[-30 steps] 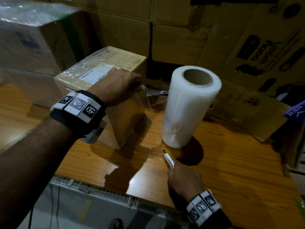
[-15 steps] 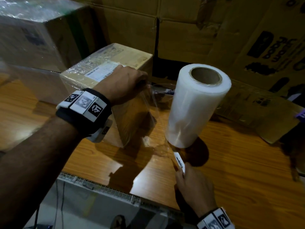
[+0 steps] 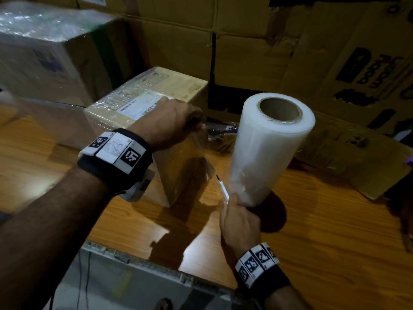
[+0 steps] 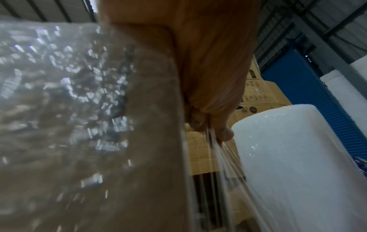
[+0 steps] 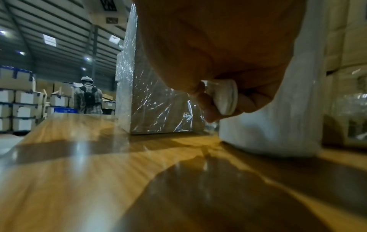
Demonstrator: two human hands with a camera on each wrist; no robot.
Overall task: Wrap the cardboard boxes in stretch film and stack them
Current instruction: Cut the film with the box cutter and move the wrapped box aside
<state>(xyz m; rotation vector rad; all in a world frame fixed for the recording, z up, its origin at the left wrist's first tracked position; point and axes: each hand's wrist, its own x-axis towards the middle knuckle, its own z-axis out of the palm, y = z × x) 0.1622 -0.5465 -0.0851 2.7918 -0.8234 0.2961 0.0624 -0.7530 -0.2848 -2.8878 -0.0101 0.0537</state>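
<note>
A small film-wrapped cardboard box [image 3: 147, 101] stands on the wooden table [image 3: 324, 231]. My left hand [image 3: 172, 124] rests at its top right corner and pinches the stretch film [image 3: 201, 153], seen bunched under the fingers [image 4: 214, 124] in the left wrist view. The film runs to the upright white roll [image 3: 268, 148] on the right. My right hand [image 3: 239, 220] grips a white utility knife [image 3: 223, 189] at the roll's base, its blade pointing up at the film's lower edge. In the right wrist view the knife handle [image 5: 224, 97] sits between curled fingers.
A larger wrapped box [image 3: 51, 52] stands at the back left. Big cardboard cartons [image 3: 257, 41] line the back, and flat cardboard [image 3: 357, 148] lies at the right. A white frame [image 3: 134, 265] runs along the table's near edge. A person [image 5: 88, 97] stands far off among stacked boxes.
My right hand has moved the knife up from the table toward the film beside the roll's base. The left hand keeps its hold on the film at the box corner.
</note>
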